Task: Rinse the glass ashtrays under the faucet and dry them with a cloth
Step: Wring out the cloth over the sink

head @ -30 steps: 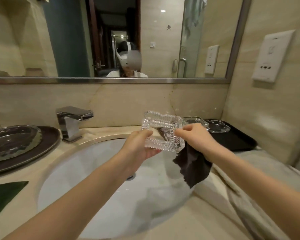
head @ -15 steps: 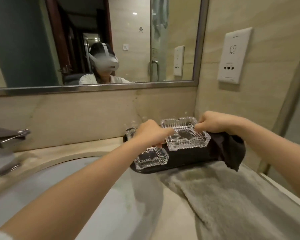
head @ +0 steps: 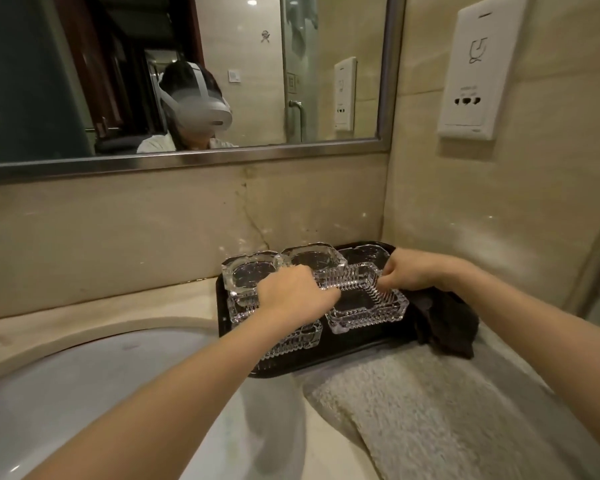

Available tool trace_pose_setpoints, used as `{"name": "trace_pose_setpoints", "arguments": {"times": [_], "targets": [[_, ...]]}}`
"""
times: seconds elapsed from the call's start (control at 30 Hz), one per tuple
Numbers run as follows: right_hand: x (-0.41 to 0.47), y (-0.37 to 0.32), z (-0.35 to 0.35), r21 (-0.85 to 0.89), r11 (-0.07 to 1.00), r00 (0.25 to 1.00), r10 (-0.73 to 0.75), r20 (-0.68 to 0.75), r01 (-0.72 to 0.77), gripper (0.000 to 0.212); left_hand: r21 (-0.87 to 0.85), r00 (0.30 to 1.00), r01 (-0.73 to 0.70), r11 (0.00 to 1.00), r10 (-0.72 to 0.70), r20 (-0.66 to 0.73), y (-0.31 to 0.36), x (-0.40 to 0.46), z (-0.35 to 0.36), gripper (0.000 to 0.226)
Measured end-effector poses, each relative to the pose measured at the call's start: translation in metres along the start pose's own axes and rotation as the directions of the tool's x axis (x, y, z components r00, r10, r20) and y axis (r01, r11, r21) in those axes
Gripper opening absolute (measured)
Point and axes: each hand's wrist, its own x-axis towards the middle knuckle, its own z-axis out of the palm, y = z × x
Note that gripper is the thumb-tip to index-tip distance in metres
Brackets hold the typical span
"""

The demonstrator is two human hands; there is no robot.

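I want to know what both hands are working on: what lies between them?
In the head view, a ribbed glass ashtray lies between the left hand and right hand, on the black tray.

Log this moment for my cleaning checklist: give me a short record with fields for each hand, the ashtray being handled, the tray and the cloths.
left hand: grip on the near-left rim of the ribbed ashtray
right hand: pinches the ashtray's far-right rim, dark cloth bunched under it
ribbed ashtray: upright, on or just above the black tray
black tray: on the counter right of the sink, holding several more glass ashtrays
grey towel: spread on the counter, in front of the tray
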Motion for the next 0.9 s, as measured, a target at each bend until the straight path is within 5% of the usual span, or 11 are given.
{"name": "trace_pose_setpoints", "arguments": {"times": [0.27,0.47,0.6,0.67,0.77,0.9], "targets": [[0.011,0.003,0.015,0.025,0.999,0.999,-0.039,-0.005,0.039,0.029,0.052,1.0,-0.014,0.999,0.014,-0.007,-0.007,0.0,0.008,0.031],[0.005,0.019,0.013,0.244,0.965,0.992,-0.08,-0.095,0.101,0.033,0.008,1.0,0.017,1.0,-0.017,0.002,-0.01,-0.003,0.007,0.033],[-0.016,0.023,-0.005,0.42,0.878,0.956,-0.121,-0.267,0.228,0.02,-0.227,0.995,-0.04,0.973,0.017,-0.101,-0.011,-0.009,0.003,0.028],[-0.031,0.013,-0.012,0.538,0.783,0.928,-0.131,-0.349,0.313,0.009,-0.46,0.99,-0.12,0.88,0.07,-0.124,-0.008,-0.015,-0.005,0.022],[-0.057,-0.014,-0.02,0.695,0.564,0.886,-0.166,-0.434,0.446,0.007,-0.787,0.975,-0.107,0.608,0.218,0.035,0.0,-0.031,-0.023,0.032],[-0.093,-0.059,-0.019,0.835,0.269,0.872,-0.252,-0.42,0.48,0.012,-0.911,0.925,-0.059,0.408,0.366,0.104,0.0,-0.061,-0.042,0.071]]}}
